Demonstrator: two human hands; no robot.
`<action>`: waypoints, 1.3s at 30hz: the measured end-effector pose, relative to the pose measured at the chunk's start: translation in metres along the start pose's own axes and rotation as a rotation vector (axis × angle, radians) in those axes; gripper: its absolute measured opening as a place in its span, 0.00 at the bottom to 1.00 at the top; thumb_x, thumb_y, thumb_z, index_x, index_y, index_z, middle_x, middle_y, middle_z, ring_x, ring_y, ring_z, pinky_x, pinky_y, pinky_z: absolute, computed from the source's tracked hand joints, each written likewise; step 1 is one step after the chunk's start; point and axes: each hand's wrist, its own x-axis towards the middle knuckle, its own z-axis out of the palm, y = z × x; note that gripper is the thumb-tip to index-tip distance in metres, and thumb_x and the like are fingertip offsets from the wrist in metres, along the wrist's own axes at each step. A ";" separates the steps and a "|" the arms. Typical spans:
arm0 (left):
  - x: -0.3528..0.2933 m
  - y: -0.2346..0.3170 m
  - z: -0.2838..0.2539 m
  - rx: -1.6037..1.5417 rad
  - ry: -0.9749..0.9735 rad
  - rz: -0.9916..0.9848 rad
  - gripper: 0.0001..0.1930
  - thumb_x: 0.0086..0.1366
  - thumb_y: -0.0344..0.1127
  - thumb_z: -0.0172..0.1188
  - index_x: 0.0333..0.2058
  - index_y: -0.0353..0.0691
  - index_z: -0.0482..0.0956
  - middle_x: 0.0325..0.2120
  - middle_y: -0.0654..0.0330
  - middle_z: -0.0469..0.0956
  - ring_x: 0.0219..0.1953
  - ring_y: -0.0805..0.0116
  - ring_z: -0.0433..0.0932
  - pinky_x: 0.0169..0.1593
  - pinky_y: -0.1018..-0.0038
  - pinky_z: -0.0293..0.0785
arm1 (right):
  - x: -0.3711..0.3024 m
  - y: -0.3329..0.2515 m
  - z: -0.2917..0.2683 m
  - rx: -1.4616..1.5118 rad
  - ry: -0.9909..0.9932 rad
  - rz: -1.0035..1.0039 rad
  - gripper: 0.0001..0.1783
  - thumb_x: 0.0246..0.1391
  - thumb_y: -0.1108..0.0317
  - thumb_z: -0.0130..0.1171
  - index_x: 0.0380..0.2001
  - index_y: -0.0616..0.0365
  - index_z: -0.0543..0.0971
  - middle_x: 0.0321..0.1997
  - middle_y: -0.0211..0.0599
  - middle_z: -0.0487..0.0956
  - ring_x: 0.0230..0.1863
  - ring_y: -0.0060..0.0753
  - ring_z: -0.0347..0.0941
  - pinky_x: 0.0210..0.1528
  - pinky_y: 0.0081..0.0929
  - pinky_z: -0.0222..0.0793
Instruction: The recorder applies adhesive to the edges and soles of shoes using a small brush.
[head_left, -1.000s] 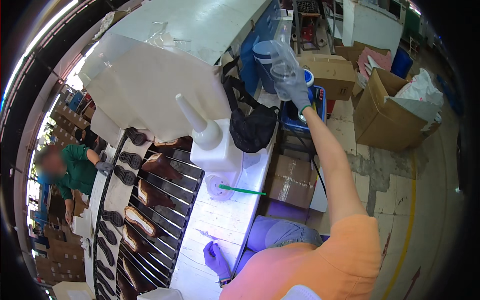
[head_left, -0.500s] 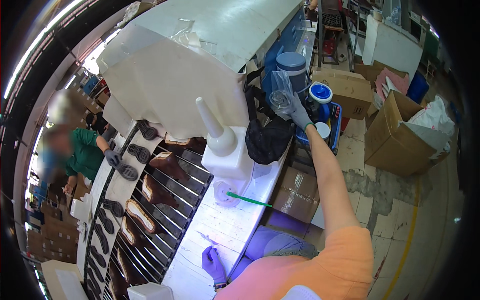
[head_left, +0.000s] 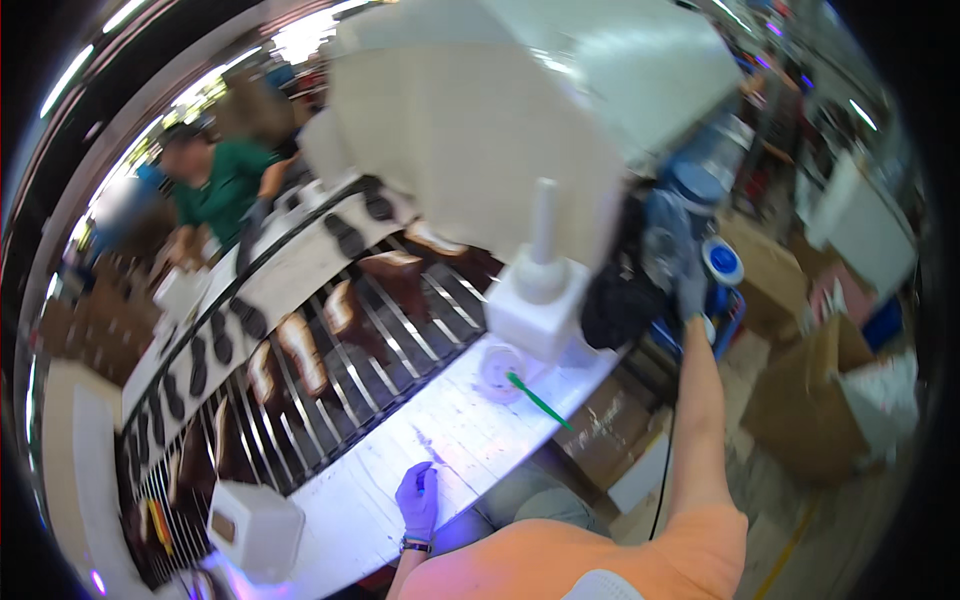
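My right hand (head_left: 690,285), in a grey glove, reaches out to the far right beside a black bag (head_left: 625,300). Its fingers close on a clear plastic cup (head_left: 660,248), blurred by motion, with clear film about it. Low over the white tabletop (head_left: 370,500), my left hand (head_left: 418,502), also gloved, has its fingers curled together; whether they hold something small is hidden. Ahead of it stands a shallow clear dish (head_left: 500,372) with a green-handled brush (head_left: 538,400) leaning in it. Behind the dish is a white bottle with a long spout (head_left: 540,300).
Brown shoe uppers (head_left: 302,350) lie on a metal rack (head_left: 360,400) at left, with black soles (head_left: 248,318) on the belt beyond. A co-worker in green (head_left: 225,190) stands across. A white box (head_left: 255,530), a blue-lidded container (head_left: 722,262) and cardboard boxes (head_left: 810,400) stand around.
The view has swung left, so the rack and bench appear farther right. My right hand still holds the cup out by the black bag. The co-worker's arm has moved back from the near soles.
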 end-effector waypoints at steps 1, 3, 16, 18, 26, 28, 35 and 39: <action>0.000 -0.001 -0.001 -0.012 -0.005 0.013 0.09 0.64 0.32 0.60 0.42 0.38 0.81 0.28 0.58 0.82 0.28 0.72 0.80 0.33 0.75 0.75 | -0.002 0.006 0.003 -0.031 0.063 -0.010 0.35 0.53 0.75 0.50 0.67 0.63 0.61 0.65 0.45 0.70 0.63 0.37 0.66 0.66 0.26 0.57; 0.001 -0.004 -0.002 -0.022 -0.009 0.045 0.09 0.64 0.33 0.60 0.42 0.38 0.81 0.29 0.57 0.83 0.30 0.70 0.82 0.34 0.74 0.77 | -0.007 0.019 0.006 0.228 -0.038 0.257 0.27 0.60 0.72 0.48 0.63 0.63 0.66 0.58 0.45 0.75 0.55 0.38 0.71 0.57 0.30 0.65; 0.000 -0.013 -0.001 -0.081 -0.019 0.020 0.10 0.64 0.35 0.61 0.43 0.39 0.81 0.30 0.58 0.83 0.31 0.68 0.82 0.36 0.73 0.77 | 0.041 0.118 -0.064 0.514 -0.222 0.380 0.16 0.58 0.69 0.49 0.48 0.58 0.79 0.34 0.34 0.77 0.34 0.32 0.75 0.35 0.31 0.70; 0.002 -0.015 0.001 -0.088 -0.013 0.033 0.11 0.64 0.34 0.61 0.43 0.39 0.80 0.29 0.59 0.82 0.29 0.69 0.81 0.35 0.74 0.76 | 0.061 0.055 -0.070 -0.053 0.288 0.412 0.21 0.57 0.70 0.51 0.54 0.64 0.75 0.48 0.43 0.78 0.44 0.33 0.76 0.47 0.29 0.70; 0.047 -0.005 0.023 -0.329 -0.062 -0.131 0.10 0.67 0.35 0.58 0.42 0.36 0.80 0.24 0.63 0.80 0.25 0.78 0.76 0.31 0.77 0.73 | 0.024 -0.358 0.014 0.645 0.472 -0.252 0.20 0.62 0.74 0.48 0.57 0.66 0.72 0.55 0.44 0.77 0.54 0.33 0.74 0.59 0.29 0.70; 0.056 -0.002 0.026 -0.422 -0.062 -0.181 0.11 0.68 0.36 0.57 0.41 0.35 0.80 0.22 0.64 0.79 0.24 0.78 0.75 0.30 0.77 0.72 | -0.019 -0.396 0.055 0.558 0.346 -0.362 0.19 0.62 0.75 0.48 0.56 0.66 0.73 0.53 0.42 0.78 0.53 0.30 0.75 0.54 0.27 0.73; 0.048 -0.027 0.026 -0.249 0.033 -0.151 0.12 0.67 0.38 0.56 0.31 0.36 0.80 0.15 0.61 0.74 0.20 0.73 0.72 0.27 0.71 0.68 | -0.242 -0.390 0.214 0.500 -0.974 -0.592 0.20 0.55 0.58 0.63 0.50 0.50 0.80 0.50 0.41 0.78 0.55 0.44 0.71 0.61 0.43 0.60; 0.043 -0.050 0.036 0.068 0.103 0.277 0.05 0.58 0.34 0.59 0.28 0.40 0.80 0.19 0.56 0.77 0.25 0.59 0.77 0.29 0.64 0.70 | -0.337 -0.349 0.219 0.331 -1.078 -0.296 0.20 0.55 0.56 0.58 0.49 0.51 0.80 0.53 0.40 0.78 0.58 0.44 0.70 0.62 0.43 0.61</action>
